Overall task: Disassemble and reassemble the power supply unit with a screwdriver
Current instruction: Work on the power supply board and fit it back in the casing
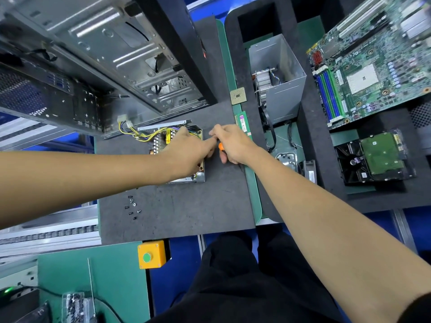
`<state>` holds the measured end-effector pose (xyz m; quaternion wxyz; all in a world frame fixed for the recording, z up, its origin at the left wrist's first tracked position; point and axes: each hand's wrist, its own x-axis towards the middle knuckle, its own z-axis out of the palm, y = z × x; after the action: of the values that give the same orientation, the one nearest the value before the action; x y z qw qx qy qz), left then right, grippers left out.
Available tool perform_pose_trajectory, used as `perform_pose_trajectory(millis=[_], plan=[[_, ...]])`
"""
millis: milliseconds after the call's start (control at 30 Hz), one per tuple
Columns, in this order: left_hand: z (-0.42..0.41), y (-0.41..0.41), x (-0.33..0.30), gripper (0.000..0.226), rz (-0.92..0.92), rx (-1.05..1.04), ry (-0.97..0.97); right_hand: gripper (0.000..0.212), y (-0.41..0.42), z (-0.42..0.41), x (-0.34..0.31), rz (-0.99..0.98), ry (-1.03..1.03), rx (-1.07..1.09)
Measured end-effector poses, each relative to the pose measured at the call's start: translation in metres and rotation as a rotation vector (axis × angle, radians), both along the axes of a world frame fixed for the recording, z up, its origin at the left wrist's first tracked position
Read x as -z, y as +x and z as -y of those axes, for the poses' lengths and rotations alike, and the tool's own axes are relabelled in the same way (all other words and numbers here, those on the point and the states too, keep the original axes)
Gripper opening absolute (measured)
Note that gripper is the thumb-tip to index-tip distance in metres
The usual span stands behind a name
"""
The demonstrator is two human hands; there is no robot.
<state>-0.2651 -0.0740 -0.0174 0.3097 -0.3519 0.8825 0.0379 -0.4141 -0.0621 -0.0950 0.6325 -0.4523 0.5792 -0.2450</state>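
Loose screws (132,207) lie at seven o'clock on the dark mat (186,206). At centre, the left hand (186,152) rests relaxed-fingered on the opened power supply unit (161,141). Toward three o'clock, the right hand (229,142) grips an orange-handled screwdriver (220,146) beside the unit's right edge.

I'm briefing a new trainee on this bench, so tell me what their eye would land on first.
Mid-bench, both hands meet over the opened grey metal power supply unit: the left hand rests on its exposed insides, and the right hand grips an orange-handled screwdriver at its right edge. Far right lies a large green motherboard with blue memory slots. Near the front edge sits a yellow box with a green button.
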Motion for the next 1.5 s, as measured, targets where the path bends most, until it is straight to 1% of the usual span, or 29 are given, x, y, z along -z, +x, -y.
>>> perform_pose_trajectory(millis=[100,167,300,533,733,833,1033,1200,1333,1500], plan=[[0.001,-0.007,0.002,0.044,0.082,0.138,-0.068,0.030,0.000,0.001,0.000,-0.008,-0.002,-0.007],[0.003,-0.010,0.003,0.043,0.101,0.173,-0.067,0.031,-0.001,0.001,0.000,-0.015,-0.002,-0.011],[0.012,-0.012,0.003,0.038,0.091,0.020,0.060,0.030,-0.001,0.000,-0.001,-0.009,-0.004,-0.012],[0.012,-0.007,0.011,0.040,0.066,-0.010,0.058,0.031,-0.001,0.000,-0.002,-0.005,-0.001,-0.007],[0.018,-0.011,0.015,0.034,0.111,0.071,0.100,0.032,-0.001,-0.001,-0.004,-0.013,-0.008,-0.012],[0.023,-0.010,0.013,0.036,0.097,0.092,0.135,0.031,-0.003,-0.001,-0.004,-0.013,-0.011,-0.013],[0.021,-0.012,0.013,0.036,0.112,0.123,0.129,0.035,-0.002,-0.001,-0.003,-0.004,-0.009,0.002],[0.031,-0.015,0.009,0.045,0.167,-0.007,0.285,0.044,-0.002,-0.002,-0.005,-0.006,-0.002,-0.004],[0.031,-0.020,0.008,0.047,0.154,-0.042,0.264,0.054,-0.002,-0.002,-0.005,0.013,-0.015,-0.008],[0.030,-0.018,0.008,0.045,0.176,0.061,0.242,0.046,-0.001,-0.002,-0.006,0.055,0.011,-0.001]])
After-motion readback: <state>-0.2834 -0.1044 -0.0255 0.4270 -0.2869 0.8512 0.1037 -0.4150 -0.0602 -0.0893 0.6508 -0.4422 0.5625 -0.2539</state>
